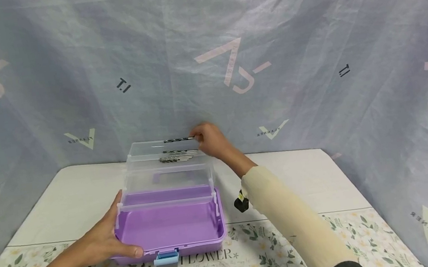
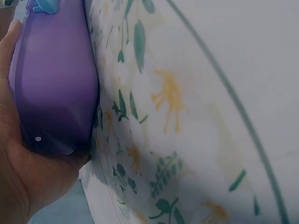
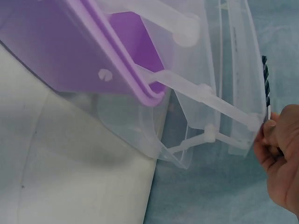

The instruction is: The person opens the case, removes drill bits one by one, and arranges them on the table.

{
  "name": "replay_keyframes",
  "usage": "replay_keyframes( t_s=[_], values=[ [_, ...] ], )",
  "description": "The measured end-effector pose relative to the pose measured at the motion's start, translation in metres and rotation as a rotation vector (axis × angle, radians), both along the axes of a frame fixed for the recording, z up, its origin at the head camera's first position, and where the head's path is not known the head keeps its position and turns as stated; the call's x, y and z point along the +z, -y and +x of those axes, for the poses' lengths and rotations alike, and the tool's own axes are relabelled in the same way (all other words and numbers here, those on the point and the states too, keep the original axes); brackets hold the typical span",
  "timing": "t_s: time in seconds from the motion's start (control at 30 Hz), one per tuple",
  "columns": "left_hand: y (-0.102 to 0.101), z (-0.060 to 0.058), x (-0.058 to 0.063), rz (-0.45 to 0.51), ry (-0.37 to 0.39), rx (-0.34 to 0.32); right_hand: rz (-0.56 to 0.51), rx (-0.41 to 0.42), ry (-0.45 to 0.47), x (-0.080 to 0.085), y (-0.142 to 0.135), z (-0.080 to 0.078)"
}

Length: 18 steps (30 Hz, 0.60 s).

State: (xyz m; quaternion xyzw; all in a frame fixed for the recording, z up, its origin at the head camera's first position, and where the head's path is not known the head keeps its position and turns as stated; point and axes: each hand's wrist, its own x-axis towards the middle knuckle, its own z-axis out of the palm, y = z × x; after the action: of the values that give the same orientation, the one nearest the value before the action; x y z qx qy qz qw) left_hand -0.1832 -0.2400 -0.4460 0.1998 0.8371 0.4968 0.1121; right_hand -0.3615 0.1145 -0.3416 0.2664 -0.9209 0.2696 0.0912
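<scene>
A purple toolbox (image 1: 169, 227) stands unfolded, its clear trays (image 1: 167, 178) raised in steps behind the purple base. My left hand (image 1: 103, 238) grips the base's left end, thumb at the front rim and fingers along the side. In the left wrist view the palm lies against the purple wall (image 2: 58, 79). At the top tray my right hand (image 1: 210, 139) pinches a dark spiral drill bit (image 3: 266, 81) by its plain shank, its fluted end pointing left over the tray. Several other drill bits (image 1: 177, 159) lie in the tray below.
A light blue latch (image 1: 167, 257) hangs at the box's front. Right of the box, a black and yellow object (image 1: 241, 203) lies partly behind the right sleeve. A floral cloth (image 1: 263, 258) covers the front of the white table (image 1: 297, 181); a grey-blue curtain (image 1: 172, 66) hangs behind.
</scene>
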Motion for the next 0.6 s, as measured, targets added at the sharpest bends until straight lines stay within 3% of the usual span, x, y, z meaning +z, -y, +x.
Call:
replay_keyframes(
  t_s=[0.33, 0.6],
  values=[
    [-0.006, 0.000, 0.003, -0.067, -0.026, 0.023, -0.037, -0.069, -0.032, 0.005, -0.026, 0.008],
    [-0.008, 0.000, 0.001, -0.062, -0.021, 0.018, -0.091, -0.092, -0.045, 0.004, -0.053, 0.008]
  ],
)
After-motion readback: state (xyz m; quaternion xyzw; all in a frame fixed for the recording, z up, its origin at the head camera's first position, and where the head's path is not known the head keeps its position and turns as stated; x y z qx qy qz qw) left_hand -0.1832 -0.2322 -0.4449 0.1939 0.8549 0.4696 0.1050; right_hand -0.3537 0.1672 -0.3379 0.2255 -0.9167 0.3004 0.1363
